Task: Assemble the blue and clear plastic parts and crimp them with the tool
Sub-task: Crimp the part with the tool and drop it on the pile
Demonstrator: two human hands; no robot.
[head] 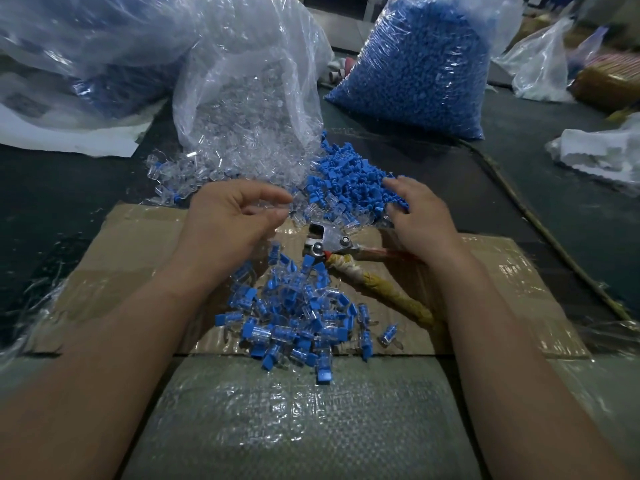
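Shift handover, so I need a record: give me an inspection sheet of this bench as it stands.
Surface: taped cardboard sheet on a dark mat.
Job's things: assembled pile; loose blue parts; clear parts spilling from an open bag; crimp tool lying between the hands.
Clutter: full blue-parts bag; another plastic bag at left.
Grippers: left hand by the clear parts, right hand on the blue parts; grips unclear.
Cables: thin brown line at right, cord or stick unclear.
Surroundings: dim, nothing seen.
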